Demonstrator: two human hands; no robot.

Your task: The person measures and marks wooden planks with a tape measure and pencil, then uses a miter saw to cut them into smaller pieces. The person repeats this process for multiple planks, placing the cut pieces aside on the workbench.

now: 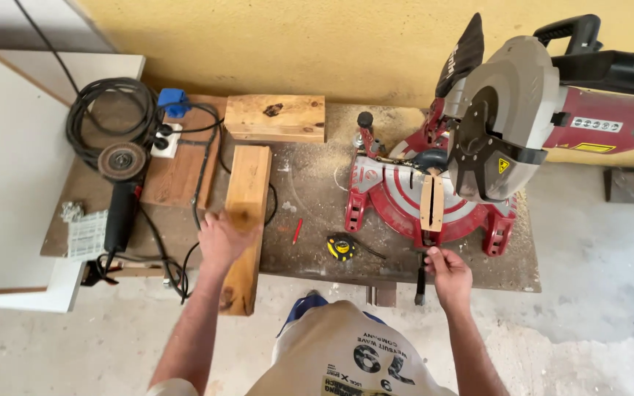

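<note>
1. The left hand (223,238) lies palm down on a long wooden plank (247,220), its fingers spread flat on the wood rather than curled round it.
2. The plank lies lengthwise on the desk (317,183), its near end sticking out past the front edge.
3. The right hand (447,273) is at the front of the red mitre saw (434,198), fingers pinched together on the black lever (421,275) that juts out below the saw's turntable.
4. The saw's blade guard (493,139) is raised over the base; a light wooden strip runs down the middle of the turntable.
5. A second, shorter block of wood (276,117) lies across the back of the desk, just beyond the plank's far end.
6. A yellow tape measure (341,247) and a red pencil (297,231) lie on the dusty desk between plank and saw.
7. At the left sit an angle grinder (120,194), a coiled black cable (108,110) and a white socket strip (164,141) with a blue plug.
</note>
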